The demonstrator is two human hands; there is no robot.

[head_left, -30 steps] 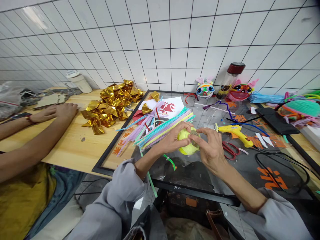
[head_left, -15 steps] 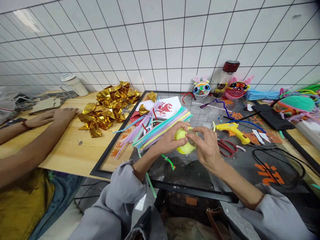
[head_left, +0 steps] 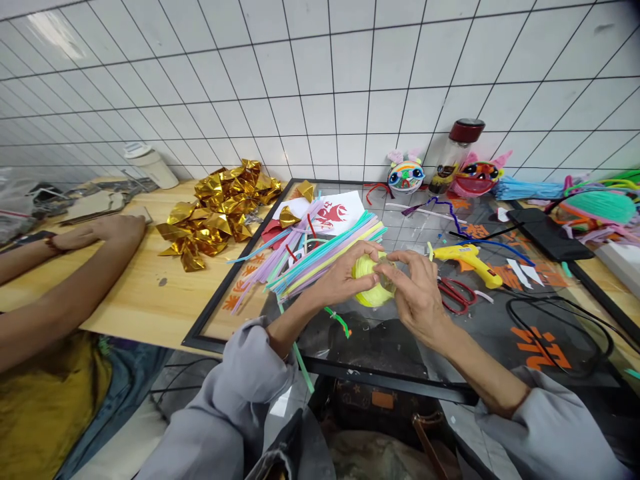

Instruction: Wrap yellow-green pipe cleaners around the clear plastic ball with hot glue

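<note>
A round yellow ball (head_left: 371, 294), seemingly wound with fuzzy pipe cleaner, is held between both hands just above the table. My left hand (head_left: 345, 273) grips it from the left, thumb across the front and fingers behind. From the right, my right hand (head_left: 417, 293) pinches at its clear-looking side, though the fingertips hide what lies there. A bundle of pastel pipe cleaners (head_left: 327, 257) lies beside my left hand. Near my right hand are a yellow glue gun (head_left: 473, 262) and red-handled scissors (head_left: 456, 295).
Two decorated animal-faced balls (head_left: 406, 175) and a lidded bottle (head_left: 457, 153) stand by the tiled wall. Crumpled gold foil (head_left: 215, 213) lies left. Another person's arms (head_left: 85, 267) rest at far left. A black cable (head_left: 560, 313) coils at right.
The view shifts slightly. My hands keep hold of the yellow ball with almost the same grip. At the left, the other person's hand has drawn back a little, and a small flat piece shows by it.
</note>
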